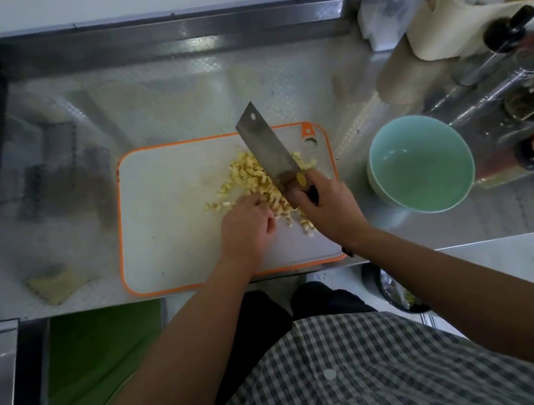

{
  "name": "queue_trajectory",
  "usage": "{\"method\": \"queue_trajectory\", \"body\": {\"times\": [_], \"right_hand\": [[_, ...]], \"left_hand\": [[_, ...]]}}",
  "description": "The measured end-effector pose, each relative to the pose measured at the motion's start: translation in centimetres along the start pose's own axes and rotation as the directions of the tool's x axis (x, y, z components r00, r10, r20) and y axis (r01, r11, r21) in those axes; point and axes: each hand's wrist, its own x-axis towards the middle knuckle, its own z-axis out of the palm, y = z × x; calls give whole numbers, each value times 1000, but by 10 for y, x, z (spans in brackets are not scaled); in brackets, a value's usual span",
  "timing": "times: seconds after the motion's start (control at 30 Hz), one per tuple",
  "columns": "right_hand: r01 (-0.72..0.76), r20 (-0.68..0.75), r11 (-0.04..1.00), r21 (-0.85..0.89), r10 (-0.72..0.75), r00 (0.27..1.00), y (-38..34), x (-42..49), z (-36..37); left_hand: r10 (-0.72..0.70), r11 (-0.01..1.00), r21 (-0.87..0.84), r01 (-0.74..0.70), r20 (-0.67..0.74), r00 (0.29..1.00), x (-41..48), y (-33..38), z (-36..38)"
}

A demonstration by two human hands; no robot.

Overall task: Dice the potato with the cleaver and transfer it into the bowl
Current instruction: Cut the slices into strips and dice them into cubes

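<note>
A white cutting board (165, 224) with an orange rim lies in the middle of the frame on a steel counter (175, 105). The diced potato (251, 178) sits in a loose pale-yellow heap on the right half of the board, with a few cubes strayed toward the heap's left and lower edges. The right hand (325, 205) is wrapped tight around the dark handle of the cleaver (267, 146). Its broad blade slants up and to the left over the heap, and its far corner reaches past the board's upper edge. The left hand (249, 229) is at the lower left side of the heap, palm down, with bent fingers touching the cubes; whether it has any of them in its grasp I cannot tell. A pale green bowl (427, 174) stands on the counter at the right of the frame, apart from the board. Further right lie several bottles (527, 146), and a yellowish sponge (53, 286) rests on the counter at lower left.
</note>
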Motion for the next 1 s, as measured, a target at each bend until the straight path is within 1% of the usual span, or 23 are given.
{"method": "queue_trajectory", "body": {"times": [0.1, 0.17, 0.23, 0.27, 0.33, 0.4, 0.63, 0.8, 0.87, 0.93, 1.0], "right_hand": [[43, 61, 999, 26, -45, 997, -10, -1, 4], [79, 120, 997, 26, -81, 989, -18, -2, 10], [130, 180, 991, 22, -132, 975, -26, -4, 18], [159, 218, 987, 10, -158, 963, -29, -5, 24], [206, 283, 978, -33, -189, 940, -33, -7, 35], [237, 310, 969, -68, -205, 928, -36, -10, 44], [272, 343, 955, -121, -217, 914, -38, -10, 59], [278, 374, 938, -210, -185, 909, -40, -11, 70], [270, 350, 936, -224, -181, 919, -43, -8, 67], [267, 292, 931, -247, -191, 937, -44, -4, 60], [325, 235, 894, -308, -260, 937, -43, 0, 52]], "left_hand": [[-79, 997, 19, 81, -64, 995, -8, -15, -4], [-177, 983, 28, 180, -104, 979, -16, -28, -8], [-288, 956, 8, 292, -140, 947, -25, -40, -13], [-337, 941, -8, 340, -138, 931, -29, -44, -15], [-416, 909, -35, 414, -89, 905, -35, -50, -18], [-465, 885, -55, 462, -78, 882, -37, -54, -19], [-501, 863, -119, 490, -81, 862, -36, -52, -21], [-530, 844, -146, 516, -72, 845, -36, -54, -17], [-534, 839, -174, 516, -78, 842, -37, -55, -15], [-521, 843, -217, 492, -98, 848, -35, -53, -16], [-502, 839, -291, 459, -91, 860, -30, -50, -18]]}}
